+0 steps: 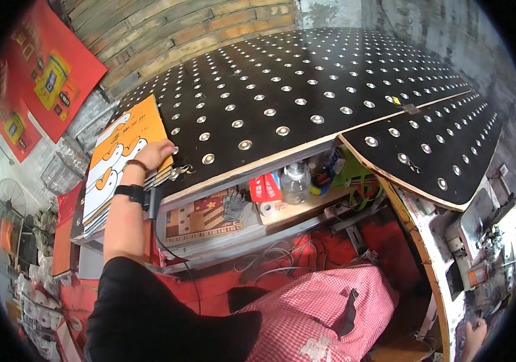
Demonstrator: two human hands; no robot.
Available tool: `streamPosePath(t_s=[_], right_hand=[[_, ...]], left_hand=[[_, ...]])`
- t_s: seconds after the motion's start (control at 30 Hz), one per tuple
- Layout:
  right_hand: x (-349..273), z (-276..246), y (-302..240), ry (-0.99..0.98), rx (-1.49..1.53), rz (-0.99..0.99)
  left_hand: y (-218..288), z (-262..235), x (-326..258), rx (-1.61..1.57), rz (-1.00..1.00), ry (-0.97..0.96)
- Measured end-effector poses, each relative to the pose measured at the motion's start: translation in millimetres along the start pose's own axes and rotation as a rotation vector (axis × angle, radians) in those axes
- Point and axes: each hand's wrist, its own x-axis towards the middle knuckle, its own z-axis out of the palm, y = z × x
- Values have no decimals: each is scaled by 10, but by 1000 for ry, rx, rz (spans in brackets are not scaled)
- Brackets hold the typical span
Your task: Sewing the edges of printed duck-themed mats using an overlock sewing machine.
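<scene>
- Nearest us lies a pink checked apron (324, 314) over our lap, with our black sleeve (149, 314) rising from the lower left.
- Our left hand (154, 155) reaches up to the left edge of the table (306, 78) — fingers curled down onto the top of the sheets (122, 160), a watch (130, 193) and a thin band on the wrist.
- The sheets are an orange-and-white printed stack, lying at the table's left end and hanging off it toward us; the hand rests on their right edge, seemingly gripping the top ones, though the fingertips are too small to tell for sure.
- The table is black, studded with rows of metal rollers, and bends into a second wing on the right.
- Under the table a shelf (294, 208) holds a clear bottle (296, 181), a red pack (265, 187), a grey glove (232, 205), a tape roll (266, 208) and green straps (354, 172).
- At the lower right corner a hand (474, 335) shows — probably our right, but we cannot tell how open it is or whether it holds anything.
- Red posters (47, 78) hang on the wall at far left.
</scene>
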Motion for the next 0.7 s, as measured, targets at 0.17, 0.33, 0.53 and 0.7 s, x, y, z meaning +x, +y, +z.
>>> streamPosePath(t_s=[0.17, 0.33, 0.53, 0.7], right_hand=[[226, 332, -188, 198, 301, -229], [272, 488, -158, 249, 301, -259], [-73, 15, -1145, 122, 453, -360], [-302, -32, -2863, -348, 1230, -736]], left_hand=[[-612, -383, -133, -515, -559, 195], [-1730, -640, -148, -418, -745, 622], [877, -575, 464, -1311, -490, 855], [2417, 12, -104, -1904, 473, -268]])
